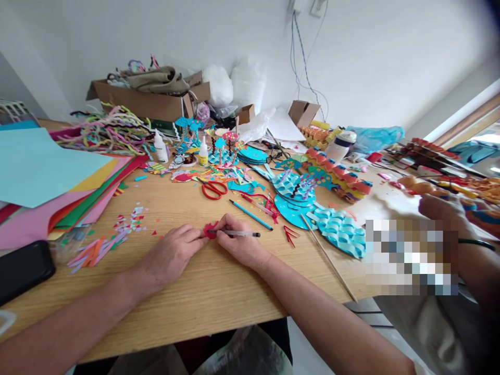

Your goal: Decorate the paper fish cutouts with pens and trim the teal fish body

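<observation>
In the head view a small red paper cutout [209, 227] lies on the wooden table [219, 291], between my two hands. The fingers of my left hand [175, 252] are close together, and their tips pin the cutout's near left edge. A pen [247, 234] with a pale barrel and dark ends is gripped in my right hand [242, 244]. Its tip rests on or just over the red paper; the exact contact is too small to tell. Beyond my hands lie red-handled scissors [214, 190] and a blue pencil [250, 215].
Coloured paper sheets [42, 166] and a black phone [25, 271] are at left. Paper strips [91, 253] lie nearby. Glue bottles [203, 152], pipe cleaners [113, 130] and a cardboard box [136, 101] stand behind. Blue paper crafts [339, 229], a wooden stick [330, 258] and another person's arm [449, 219] are at right.
</observation>
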A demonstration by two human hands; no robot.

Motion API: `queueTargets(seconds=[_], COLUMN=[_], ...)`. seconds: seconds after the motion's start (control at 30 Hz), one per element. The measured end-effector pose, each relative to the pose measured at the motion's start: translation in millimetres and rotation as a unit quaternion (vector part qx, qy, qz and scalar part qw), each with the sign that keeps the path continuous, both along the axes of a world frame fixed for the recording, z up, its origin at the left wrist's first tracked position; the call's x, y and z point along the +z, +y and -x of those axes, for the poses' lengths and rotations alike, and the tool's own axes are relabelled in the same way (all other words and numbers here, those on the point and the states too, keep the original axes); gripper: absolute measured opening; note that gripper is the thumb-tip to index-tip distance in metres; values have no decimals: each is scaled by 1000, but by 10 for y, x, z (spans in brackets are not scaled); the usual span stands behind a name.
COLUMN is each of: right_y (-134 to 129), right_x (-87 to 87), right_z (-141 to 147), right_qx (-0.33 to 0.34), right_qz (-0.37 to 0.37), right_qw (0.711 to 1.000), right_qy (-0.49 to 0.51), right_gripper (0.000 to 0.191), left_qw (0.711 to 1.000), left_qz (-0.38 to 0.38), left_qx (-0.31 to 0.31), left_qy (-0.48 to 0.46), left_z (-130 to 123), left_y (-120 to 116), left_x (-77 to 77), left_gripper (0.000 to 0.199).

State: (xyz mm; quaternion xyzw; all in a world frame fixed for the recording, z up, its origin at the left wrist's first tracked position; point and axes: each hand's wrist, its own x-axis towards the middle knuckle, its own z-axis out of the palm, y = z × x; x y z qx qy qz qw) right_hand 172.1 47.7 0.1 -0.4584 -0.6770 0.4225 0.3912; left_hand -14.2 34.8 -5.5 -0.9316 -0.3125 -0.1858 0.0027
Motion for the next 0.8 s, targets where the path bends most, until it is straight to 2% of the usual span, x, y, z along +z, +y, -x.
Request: queueTargets(seconds=[0.43, 0.63, 0.8], right_y=[-10, -9, 15], right_x=[2, -10, -83], right_z=[-29, -17, -6], right_qx=[-17, -14, -10], right_qz=[-24, -24, -42], right_qw=[998, 1000, 999], right_qy=[-48, -1, -16], right_gripper=[9, 6, 4], left_qw=[1000, 1000, 1000], left_qz=[10, 4, 10], left_qx=[-7, 2, 2], left_qy=[-14, -2, -8], left_z=[9, 3, 5], left_y=[3, 7, 2], left_x=[-20, -23, -27], left_gripper=[35, 32, 33])
